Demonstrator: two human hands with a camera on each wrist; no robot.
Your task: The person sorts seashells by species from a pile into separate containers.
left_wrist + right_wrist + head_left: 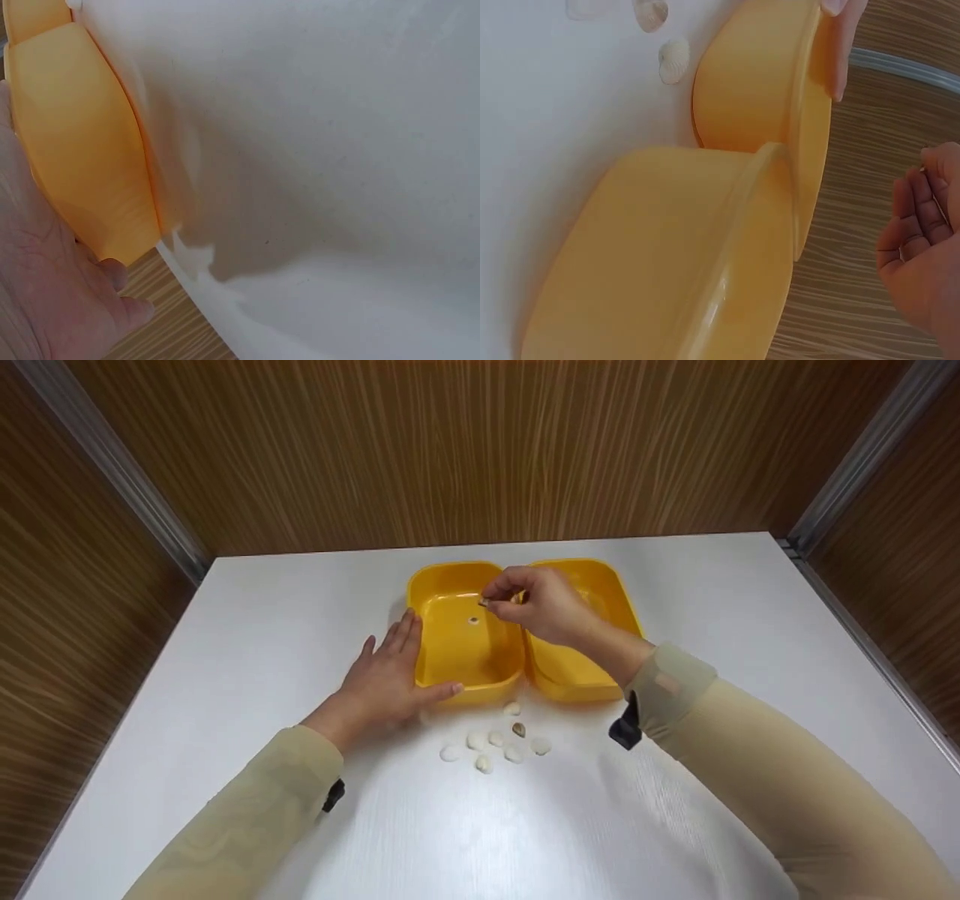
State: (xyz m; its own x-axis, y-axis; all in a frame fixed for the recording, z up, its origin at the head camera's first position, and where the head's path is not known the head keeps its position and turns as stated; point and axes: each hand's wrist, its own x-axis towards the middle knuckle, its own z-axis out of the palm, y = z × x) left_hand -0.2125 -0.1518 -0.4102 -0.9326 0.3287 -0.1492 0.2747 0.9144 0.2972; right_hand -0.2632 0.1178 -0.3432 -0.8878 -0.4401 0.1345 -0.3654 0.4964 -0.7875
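Note:
Two yellow plastic tubs stand side by side, a left tub [457, 656] and a right tub [577, 664]. Over the left tub, my right hand [547, 604] pinches a small brownish seashell [484, 601] between thumb and fingertips. Inside that tub, a small pale shell with a dark spot [473, 621] lies on the floor. My left hand [382, 679] rests along the left tub's outer side with straight fingers, its thumb at the front rim. In the left wrist view, that palm [45, 277] lies beside the tub wall [90, 142].
In front of the tubs, several whitish shells [475, 741] are scattered on the white table [300, 615], with one brown shell [519, 729] among them. A ribbed shell [675, 61] lies near the left tub's base. Wood-grain panels [480, 457] enclose the table's back and sides.

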